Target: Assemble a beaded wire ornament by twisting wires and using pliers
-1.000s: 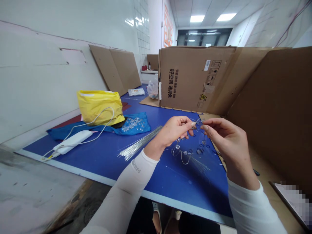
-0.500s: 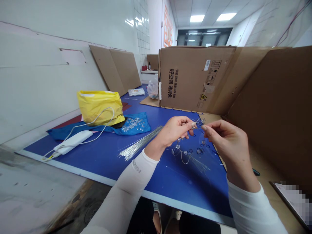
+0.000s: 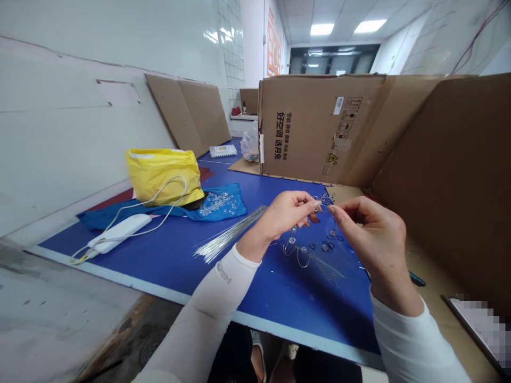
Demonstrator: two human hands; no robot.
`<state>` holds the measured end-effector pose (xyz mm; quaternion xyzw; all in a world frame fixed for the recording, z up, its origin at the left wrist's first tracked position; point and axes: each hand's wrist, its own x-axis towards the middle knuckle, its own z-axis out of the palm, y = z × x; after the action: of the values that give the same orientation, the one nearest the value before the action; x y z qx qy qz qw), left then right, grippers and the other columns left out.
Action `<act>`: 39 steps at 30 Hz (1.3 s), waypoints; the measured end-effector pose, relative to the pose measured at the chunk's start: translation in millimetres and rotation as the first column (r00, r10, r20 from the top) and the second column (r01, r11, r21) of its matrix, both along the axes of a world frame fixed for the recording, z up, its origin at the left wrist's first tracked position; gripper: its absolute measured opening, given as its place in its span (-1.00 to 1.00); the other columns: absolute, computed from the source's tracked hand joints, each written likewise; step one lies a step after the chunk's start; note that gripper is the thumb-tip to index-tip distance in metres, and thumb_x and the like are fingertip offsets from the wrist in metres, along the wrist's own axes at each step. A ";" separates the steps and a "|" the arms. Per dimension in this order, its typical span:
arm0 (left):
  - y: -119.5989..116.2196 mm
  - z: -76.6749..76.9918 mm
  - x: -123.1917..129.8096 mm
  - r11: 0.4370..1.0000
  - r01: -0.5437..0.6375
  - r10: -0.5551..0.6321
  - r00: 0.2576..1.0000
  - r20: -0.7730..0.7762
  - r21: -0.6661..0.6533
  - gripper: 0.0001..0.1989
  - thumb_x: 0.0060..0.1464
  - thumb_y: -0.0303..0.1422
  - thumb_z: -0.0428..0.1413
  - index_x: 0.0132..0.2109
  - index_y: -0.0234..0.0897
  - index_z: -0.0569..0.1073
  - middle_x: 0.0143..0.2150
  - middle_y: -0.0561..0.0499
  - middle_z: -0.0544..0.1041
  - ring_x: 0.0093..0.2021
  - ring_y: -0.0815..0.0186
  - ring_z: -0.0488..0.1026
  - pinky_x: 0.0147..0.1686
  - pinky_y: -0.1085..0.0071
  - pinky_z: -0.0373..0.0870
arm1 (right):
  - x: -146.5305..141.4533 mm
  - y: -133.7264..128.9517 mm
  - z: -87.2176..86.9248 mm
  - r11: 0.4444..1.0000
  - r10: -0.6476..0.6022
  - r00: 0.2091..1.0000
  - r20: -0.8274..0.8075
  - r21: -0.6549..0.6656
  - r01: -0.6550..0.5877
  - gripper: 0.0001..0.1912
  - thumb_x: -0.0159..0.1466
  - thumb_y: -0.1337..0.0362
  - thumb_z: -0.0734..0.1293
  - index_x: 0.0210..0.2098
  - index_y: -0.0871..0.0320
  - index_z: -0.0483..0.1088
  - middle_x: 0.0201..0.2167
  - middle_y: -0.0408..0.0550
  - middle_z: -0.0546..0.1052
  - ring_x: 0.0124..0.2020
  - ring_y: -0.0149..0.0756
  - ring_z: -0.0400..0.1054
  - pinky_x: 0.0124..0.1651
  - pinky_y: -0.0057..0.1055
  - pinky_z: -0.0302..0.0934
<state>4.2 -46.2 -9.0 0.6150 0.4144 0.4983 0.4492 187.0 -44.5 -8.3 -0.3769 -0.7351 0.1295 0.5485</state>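
My left hand (image 3: 293, 214) is closed, thumb and fingers pinching a thin beaded wire. Clear round beads (image 3: 292, 241) and curved loops of that wire hang below the hand, just over the table. My right hand (image 3: 373, 234) faces it from the right, thumb and forefinger pinched close to the left fingertips. A fine piece of wire seems to run between the two pinches, though its end is hidden. Under the hands lie dark rings (image 3: 328, 246) and a few clear beads. Left of them rests a bundle of straight silvery wires (image 3: 229, 236).
Clear beads (image 3: 219, 203) lie on a blue cloth (image 3: 239, 199), beside a yellow bag (image 3: 165, 175). A white device with a cord (image 3: 122, 232) sits near the front left of the blue table (image 3: 247, 287). Large cardboard (image 3: 311, 127) walls in the back and right.
My right hand's fingertips have shifted slightly left, nearer the left hand's pinch. The left hand and hanging beaded wire are almost unchanged.
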 end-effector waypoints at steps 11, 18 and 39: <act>-1.2 4.0 0.8 0.999 -0.005 0.004 0.999 -0.041 -0.040 -0.78 0.28 -0.32 0.15 -0.32 -0.35 0.50 -0.46 0.09 0.54 -0.61 0.56 0.26 -0.46 0.49 0.33 | 0.8 4.1 -0.7 0.998 0.005 0.998 -0.058 -0.064 -0.009 -0.79 0.27 0.13 0.46 -0.41 0.11 0.57 -0.61 -0.19 0.51 -0.63 -0.46 0.27 -0.56 -0.48 0.10; -1.7 3.9 2.0 0.998 0.009 -0.011 1.000 -0.028 -0.067 -0.82 0.25 -0.36 0.17 -0.30 -0.38 0.53 -0.48 0.08 0.54 -0.60 0.55 0.30 -0.52 0.52 0.24 | 0.9 3.1 0.0 0.996 0.058 0.996 -0.072 -0.065 -0.063 -0.84 0.29 0.17 0.45 -0.36 0.10 0.59 -0.57 -0.19 0.54 -0.61 -0.46 0.31 -0.55 -0.49 0.13; -4.6 7.1 -0.4 0.984 0.142 -0.138 0.990 0.041 -0.106 -0.84 0.21 -0.36 0.18 -0.29 -0.39 0.54 -0.53 0.08 0.46 -0.51 0.49 0.34 -0.48 0.51 0.15 | 0.5 4.3 0.4 0.989 0.076 0.979 -0.190 -0.109 -0.098 -0.84 0.28 0.17 0.47 -0.38 0.10 0.57 -0.58 -0.20 0.50 -0.58 -0.46 0.31 -0.52 -0.48 0.13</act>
<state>3.8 -50.8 -1.9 0.6089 0.3890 0.4526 0.5226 187.5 -40.2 -7.9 -0.3622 -0.6877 0.2312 0.5852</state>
